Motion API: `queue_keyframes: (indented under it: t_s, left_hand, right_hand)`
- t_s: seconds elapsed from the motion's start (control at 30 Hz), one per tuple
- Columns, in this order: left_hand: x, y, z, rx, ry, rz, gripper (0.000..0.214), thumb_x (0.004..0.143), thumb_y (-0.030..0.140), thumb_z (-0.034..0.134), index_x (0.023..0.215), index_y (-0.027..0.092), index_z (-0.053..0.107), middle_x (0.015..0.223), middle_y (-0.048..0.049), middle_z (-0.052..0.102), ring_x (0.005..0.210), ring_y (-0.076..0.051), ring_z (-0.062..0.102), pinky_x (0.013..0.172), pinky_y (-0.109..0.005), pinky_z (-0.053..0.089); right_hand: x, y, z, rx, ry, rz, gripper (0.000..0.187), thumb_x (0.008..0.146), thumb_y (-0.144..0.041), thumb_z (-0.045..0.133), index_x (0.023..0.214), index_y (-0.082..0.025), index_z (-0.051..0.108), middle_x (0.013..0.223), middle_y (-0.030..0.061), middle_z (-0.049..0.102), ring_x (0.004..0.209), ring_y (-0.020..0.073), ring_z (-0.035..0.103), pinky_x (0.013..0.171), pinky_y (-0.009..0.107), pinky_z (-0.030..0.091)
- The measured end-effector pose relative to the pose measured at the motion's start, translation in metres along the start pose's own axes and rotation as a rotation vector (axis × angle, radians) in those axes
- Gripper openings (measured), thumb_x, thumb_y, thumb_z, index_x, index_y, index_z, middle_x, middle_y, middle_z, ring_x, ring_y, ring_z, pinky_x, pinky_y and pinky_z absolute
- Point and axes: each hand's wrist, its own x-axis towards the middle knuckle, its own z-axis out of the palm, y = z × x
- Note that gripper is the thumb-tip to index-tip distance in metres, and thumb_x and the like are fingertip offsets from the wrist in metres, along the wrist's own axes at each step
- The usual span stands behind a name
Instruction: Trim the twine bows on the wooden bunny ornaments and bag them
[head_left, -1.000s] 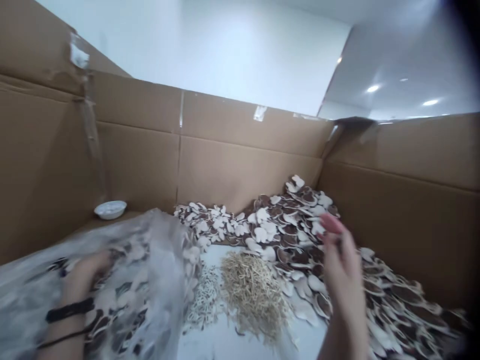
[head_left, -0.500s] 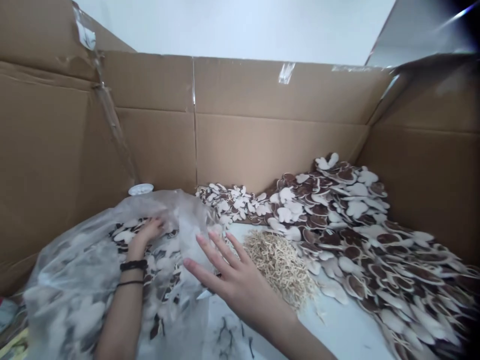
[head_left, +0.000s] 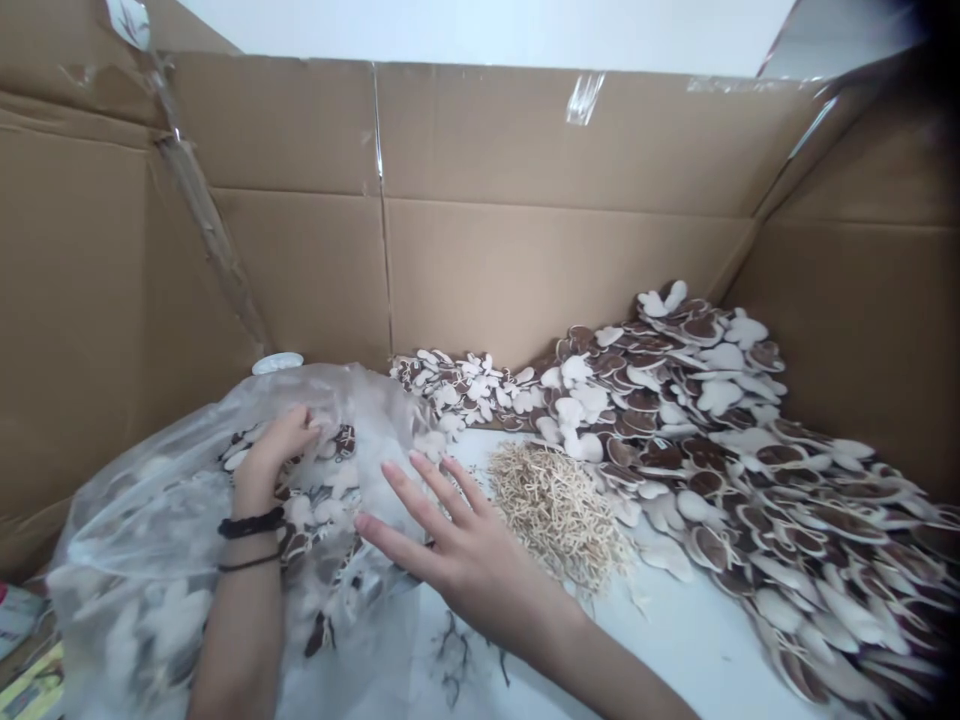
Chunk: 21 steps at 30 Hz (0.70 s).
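A clear plastic bag (head_left: pixel 172 510) full of brown and white felt-like cut-out pieces lies at the left. My left hand (head_left: pixel 277 445), with black bands on its wrist, reaches in at the bag's mouth above the pieces. Its fingers are curled, and whatever they hold is hidden. My right hand (head_left: pixel 457 540) is open with fingers spread, at the bag's right edge; nothing is in it. Just right of its fingertips is a heap of thin cream-coloured strips (head_left: pixel 555 505).
A large pile of brown and white cut-outs (head_left: pixel 697 440) slopes along the right side. Smaller pieces (head_left: pixel 472 385) lie at the back. Cardboard walls (head_left: pixel 555 250) enclose the white work surface (head_left: pixel 697 640). A white round lid-like thing (head_left: pixel 277 362) sits behind the bag.
My left hand has drawn slightly back and to the left, its fingers now curled. My right hand stays spread in nearly the same place. The camera view has tilted a little downward.
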Motion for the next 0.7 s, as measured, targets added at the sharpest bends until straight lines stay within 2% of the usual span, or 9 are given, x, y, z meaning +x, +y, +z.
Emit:
queue_keyframes:
  t_s: [0.1, 0.23, 0.3, 0.37, 0.4, 0.47, 0.57, 0.63, 0.7]
  left_hand:
    - [-0.030, 0.023, -0.034, 0.033, 0.034, -0.010, 0.016, 0.088, 0.029, 0.055, 0.089, 0.013, 0.056, 0.078, -0.0022, 0.060, 0.072, -0.019, 0.059, 0.065, -0.032, 0.049]
    - [-0.071, 0.066, -0.065, -0.033, 0.102, 0.082, 0.029, 0.090, 0.049, 0.041, 0.096, 0.023, 0.052, 0.075, 0.0007, 0.061, 0.071, -0.022, 0.059, 0.061, -0.030, 0.044]
    - [-0.085, 0.091, -0.066, -0.216, 0.193, 0.251, 0.031, 0.090, 0.051, 0.041, 0.104, 0.026, 0.054, 0.084, 0.0010, 0.063, 0.073, -0.020, 0.058, 0.063, -0.029, 0.044]
    - [-0.092, 0.116, -0.058, -0.487, 0.299, 0.529, 0.025, 0.091, 0.043, 0.043, 0.101, 0.027, 0.059, 0.099, -0.0013, 0.060, 0.093, -0.021, 0.056, 0.080, -0.030, 0.044]
    - [-0.094, 0.127, -0.052, -0.644, 0.304, 0.614, 0.021, 0.090, 0.038, 0.046, 0.098, 0.026, 0.061, 0.107, -0.0024, 0.057, 0.104, -0.022, 0.052, 0.088, -0.030, 0.042]
    - [-0.096, 0.146, -0.040, -1.060, 0.133, 0.598, 0.016, 0.089, 0.031, 0.048, 0.094, 0.025, 0.061, 0.113, -0.0029, 0.054, 0.102, -0.020, 0.052, 0.086, -0.028, 0.044]
    - [-0.097, 0.164, -0.026, -1.660, -0.335, 0.355, 0.014, 0.086, 0.027, 0.045, 0.088, 0.022, 0.058, 0.104, -0.0038, 0.055, 0.076, -0.015, 0.054, 0.065, -0.024, 0.047]
    - [-0.098, 0.171, -0.022, -1.897, -0.573, 0.243, 0.017, 0.085, 0.030, 0.044, 0.082, 0.018, 0.057, 0.096, -0.0048, 0.054, 0.067, -0.012, 0.050, 0.059, -0.023, 0.045]
    - [-0.100, 0.176, -0.021, -2.025, -0.718, 0.181, 0.022, 0.085, 0.034, 0.045, 0.079, 0.016, 0.055, 0.090, -0.0048, 0.051, 0.063, -0.011, 0.046, 0.056, -0.022, 0.043]
  right_hand:
    - [0.000, 0.001, -0.001, 0.026, -0.012, 0.009, 0.068, 0.085, 0.004, 0.045, 0.145, -0.023, 0.029, 0.153, 0.0161, 0.020, 0.141, 0.0357, 0.012, 0.109, 0.056, 0.027]
    - [-0.001, 0.006, -0.004, 0.033, -0.012, 0.061, 0.063, 0.087, 0.003, 0.044, 0.143, -0.025, 0.033, 0.152, 0.0144, 0.026, 0.140, 0.0316, 0.020, 0.108, 0.050, 0.032]
    - [-0.003, 0.011, -0.006, 0.036, 0.034, 0.111, 0.057, 0.090, 0.000, 0.042, 0.140, -0.025, 0.036, 0.148, 0.0139, 0.033, 0.136, 0.0291, 0.030, 0.104, 0.046, 0.039]
    - [-0.005, 0.016, -0.009, 0.051, 0.087, 0.162, 0.051, 0.091, -0.003, 0.040, 0.138, -0.024, 0.039, 0.143, 0.0131, 0.041, 0.130, 0.0261, 0.039, 0.099, 0.042, 0.044]
    - [-0.006, 0.018, -0.011, 0.058, 0.107, 0.185, 0.049, 0.092, -0.003, 0.040, 0.136, -0.023, 0.041, 0.141, 0.0127, 0.044, 0.127, 0.0249, 0.042, 0.098, 0.041, 0.045]
    - [-0.009, 0.022, -0.016, 0.065, 0.122, 0.215, 0.047, 0.092, -0.004, 0.040, 0.135, -0.021, 0.043, 0.138, 0.0124, 0.046, 0.125, 0.0238, 0.043, 0.098, 0.040, 0.045]
    - [-0.012, 0.026, -0.022, 0.112, 0.142, 0.230, 0.048, 0.090, -0.001, 0.039, 0.135, -0.019, 0.041, 0.136, 0.0123, 0.048, 0.123, 0.0237, 0.044, 0.099, 0.041, 0.043]
    - [-0.014, 0.027, -0.025, 0.200, 0.216, 0.283, 0.049, 0.089, -0.001, 0.036, 0.134, -0.019, 0.040, 0.130, 0.0113, 0.053, 0.118, 0.0225, 0.049, 0.094, 0.039, 0.047]
    - [-0.017, 0.027, -0.027, 0.298, 0.328, 0.381, 0.047, 0.088, -0.002, 0.033, 0.131, -0.019, 0.041, 0.117, 0.0094, 0.060, 0.103, 0.0196, 0.058, 0.082, 0.033, 0.052]
